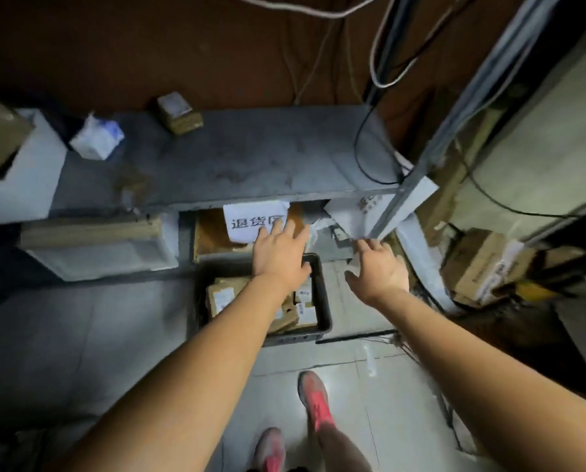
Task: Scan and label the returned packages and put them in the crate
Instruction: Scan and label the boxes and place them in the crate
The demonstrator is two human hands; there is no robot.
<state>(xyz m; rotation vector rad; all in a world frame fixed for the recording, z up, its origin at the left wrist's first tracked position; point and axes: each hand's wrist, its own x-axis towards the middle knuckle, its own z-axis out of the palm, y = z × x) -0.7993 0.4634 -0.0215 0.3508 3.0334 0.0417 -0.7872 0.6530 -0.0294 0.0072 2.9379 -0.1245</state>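
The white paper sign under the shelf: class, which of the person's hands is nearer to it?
Left. The left hand overlaps the sign at its lower right corner; the right hand hangs apart, farther right.

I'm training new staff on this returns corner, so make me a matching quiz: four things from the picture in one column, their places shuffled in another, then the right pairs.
Things
1. black crate
2. small brown box
3. paper sign
4. white packet

Places
A. hanging at the front edge of the grey shelf
B. on the floor, with packages inside
C. shelf top, at the back
D. shelf top, left side

Pairs: 1-B, 2-C, 3-A, 4-D
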